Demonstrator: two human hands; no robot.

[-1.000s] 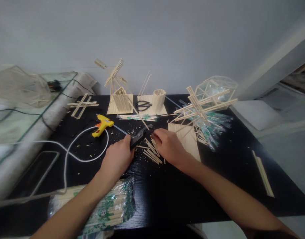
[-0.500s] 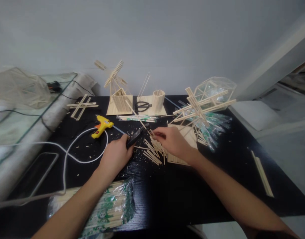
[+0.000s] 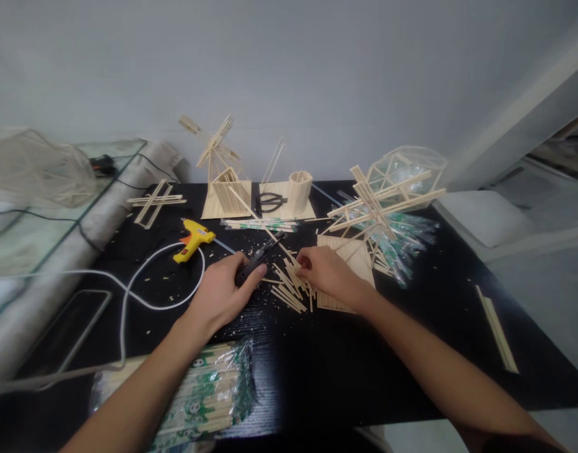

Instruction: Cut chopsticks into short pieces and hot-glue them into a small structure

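Note:
My left hand (image 3: 222,289) is closed around a pair of black pliers (image 3: 259,257), their jaws pointing up and right. A long, thin wooden stick (image 3: 251,214) slants past the jaws; whether they touch it I cannot tell. Its lower end is pinched in the fingers of my right hand (image 3: 326,269). Below these fingers lies a loose pile of short cut sticks (image 3: 289,296). Under and behind my right wrist is a wooden base (image 3: 361,259) with a windmill-like stick frame (image 3: 376,207) rising over it.
On the left, a yellow glue gun (image 3: 193,239) trails a white cable (image 3: 128,286). Bagged chopsticks (image 3: 213,396) lie near the front edge. Behind stand a stick windmill (image 3: 229,192), a round stick cup (image 3: 300,192) and black scissors (image 3: 271,201). Loose sticks (image 3: 499,333) rest at right.
My right hand has moved slightly right and down, and the stick's far end has shifted left and lower. The pliers have turned a little in my left hand, whose thumb now shows.

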